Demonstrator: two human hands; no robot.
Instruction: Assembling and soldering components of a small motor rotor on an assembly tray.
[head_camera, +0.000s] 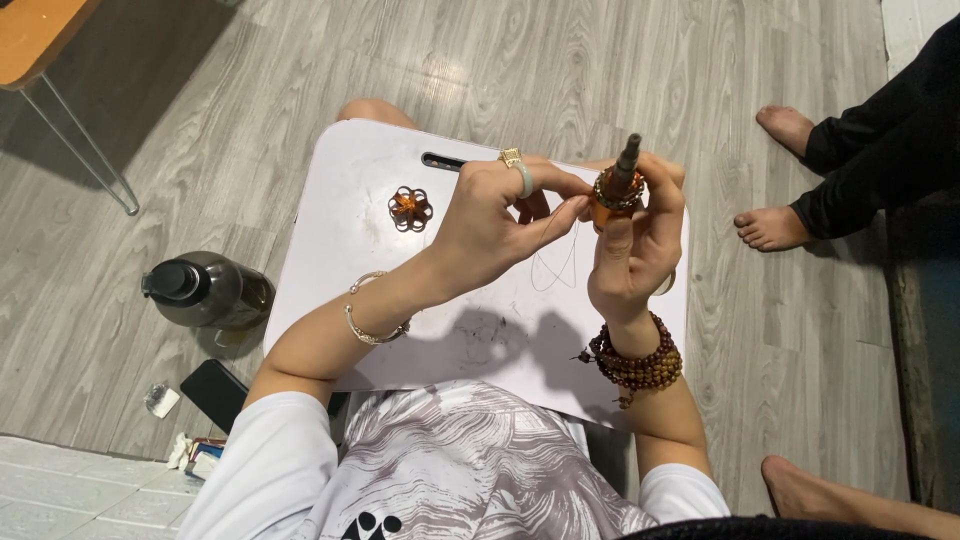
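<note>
A dark phone (213, 392) lies screen-dark on the floor at lower left. Beside it sit a small clear wrapper (160, 400) and a colourful little packet (203, 457).

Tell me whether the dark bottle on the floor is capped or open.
Capped. The bottle lies on the floor left of the white board, and a black cap covers its mouth at the left end.

Your right hand (632, 250) hides the lower part of the orange tool (610, 205); the thin thread (560, 262) is too fine to follow.
</note>
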